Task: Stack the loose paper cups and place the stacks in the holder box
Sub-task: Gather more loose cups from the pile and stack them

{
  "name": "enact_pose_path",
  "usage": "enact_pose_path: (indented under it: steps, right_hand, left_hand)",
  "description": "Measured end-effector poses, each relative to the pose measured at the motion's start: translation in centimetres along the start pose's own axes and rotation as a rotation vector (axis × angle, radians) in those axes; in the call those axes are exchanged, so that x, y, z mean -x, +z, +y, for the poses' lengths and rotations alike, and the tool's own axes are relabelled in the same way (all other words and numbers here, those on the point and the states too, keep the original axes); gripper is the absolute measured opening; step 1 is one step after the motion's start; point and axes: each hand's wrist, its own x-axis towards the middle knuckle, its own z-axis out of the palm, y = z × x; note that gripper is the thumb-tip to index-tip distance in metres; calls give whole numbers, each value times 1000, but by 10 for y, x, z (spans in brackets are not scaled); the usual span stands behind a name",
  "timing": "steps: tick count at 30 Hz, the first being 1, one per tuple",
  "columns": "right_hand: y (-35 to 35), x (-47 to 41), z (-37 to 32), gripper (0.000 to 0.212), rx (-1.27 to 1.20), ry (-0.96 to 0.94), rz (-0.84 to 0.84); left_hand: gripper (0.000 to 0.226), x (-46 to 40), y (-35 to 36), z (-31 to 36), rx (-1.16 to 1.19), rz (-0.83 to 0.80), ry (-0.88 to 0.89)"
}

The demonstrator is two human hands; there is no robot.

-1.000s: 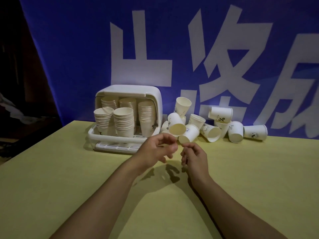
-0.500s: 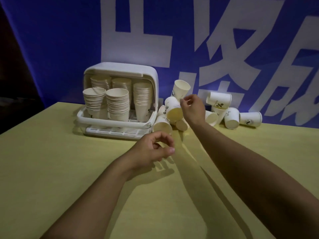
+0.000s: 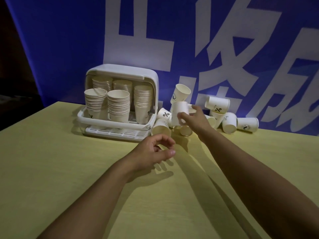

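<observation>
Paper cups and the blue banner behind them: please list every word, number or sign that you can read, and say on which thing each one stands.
"%" on the lying cup beside the holder box.
"%" on the tilted cup at the right of the pile.
Small letters under both signs: too blurred to read.
Small dark logos on the upper cup and the far right cup: not readable.
Blue banner: large white characters, cut off by the frame, not readable.
</observation>
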Motion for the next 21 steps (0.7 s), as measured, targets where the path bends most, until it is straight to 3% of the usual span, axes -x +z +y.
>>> enact_pose_path:
  steps: [5,10,15,21]
  right_hand:
    - [-19,72,31,81,-214,-334,70]
    - [-13,105,49,66,-311,-437,120]
    - [-2,119,51,65,-165,-668,116]
    - [-1,124,53,28,40,-821,-103]
  left_hand:
    - [35,-1,4,1,34,51,1]
    - [34,1,9,-1,57,82,-3]
    - [57,-1,14,5,107,171,8]
    - [68,-6,11,2,71,322,-63]
